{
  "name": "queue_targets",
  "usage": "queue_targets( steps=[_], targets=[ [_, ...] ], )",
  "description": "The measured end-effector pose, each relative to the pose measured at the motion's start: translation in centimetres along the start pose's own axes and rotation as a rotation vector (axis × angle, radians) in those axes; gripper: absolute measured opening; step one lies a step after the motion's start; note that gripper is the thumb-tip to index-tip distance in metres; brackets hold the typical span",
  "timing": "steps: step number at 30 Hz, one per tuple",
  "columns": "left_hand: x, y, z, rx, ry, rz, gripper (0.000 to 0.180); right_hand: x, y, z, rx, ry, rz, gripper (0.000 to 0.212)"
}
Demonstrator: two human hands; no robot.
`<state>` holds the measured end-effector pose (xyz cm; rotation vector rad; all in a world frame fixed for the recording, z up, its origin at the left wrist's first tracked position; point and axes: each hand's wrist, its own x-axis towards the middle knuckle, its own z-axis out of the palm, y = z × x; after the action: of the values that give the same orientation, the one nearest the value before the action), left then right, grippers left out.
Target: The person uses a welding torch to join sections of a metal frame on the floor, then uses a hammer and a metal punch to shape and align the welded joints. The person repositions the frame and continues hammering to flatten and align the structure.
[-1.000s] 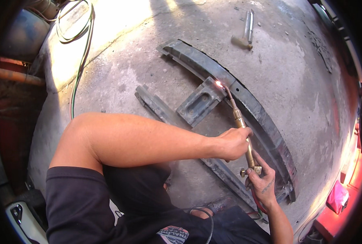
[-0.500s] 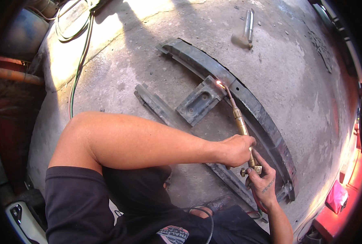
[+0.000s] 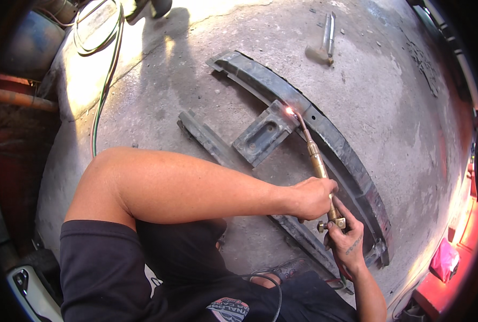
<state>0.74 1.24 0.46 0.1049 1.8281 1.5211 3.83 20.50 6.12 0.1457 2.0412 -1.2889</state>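
My left hand [image 3: 313,198] is closed around the brass body of a gas torch [image 3: 316,160]. Behind it, my right hand [image 3: 349,244] grips the torch's rear end by the valve knobs. A bright flame [image 3: 290,110] burns at the bent copper tip. It meets the joint where a flat metal bracket [image 3: 265,134] joins a long, curved dark metal beam [image 3: 351,153]. Both lie on the concrete floor. Another long metal rail [image 3: 201,137] passes under my left forearm, which hides its middle.
Green and red hoses [image 3: 106,91] run down the left side near a large tank [image 3: 30,45]. A metal piece [image 3: 329,40] lies beyond the beam. Another person's shoes [image 3: 161,6] show at the top edge. A pink bag [image 3: 444,260] sits at the right.
At the top left, another person's shoes and shadow have shifted to the right. The flame's glow looks slightly different. My hands and the torch hold nearly the same place.
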Motion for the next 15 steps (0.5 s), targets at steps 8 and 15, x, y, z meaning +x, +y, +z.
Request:
queue_targets(
  steps=[8,15],
  targets=[
    [-0.2,0.2,-0.2,-0.007,0.008,0.023,0.041,0.0,0.9,-0.7,0.011,-0.01,-0.02,0.056],
    [0.3,-0.6,0.3,0.001,0.008,0.041,0.044,-0.2,0.9,-0.5,0.101,-0.021,0.038,0.055]
  ],
)
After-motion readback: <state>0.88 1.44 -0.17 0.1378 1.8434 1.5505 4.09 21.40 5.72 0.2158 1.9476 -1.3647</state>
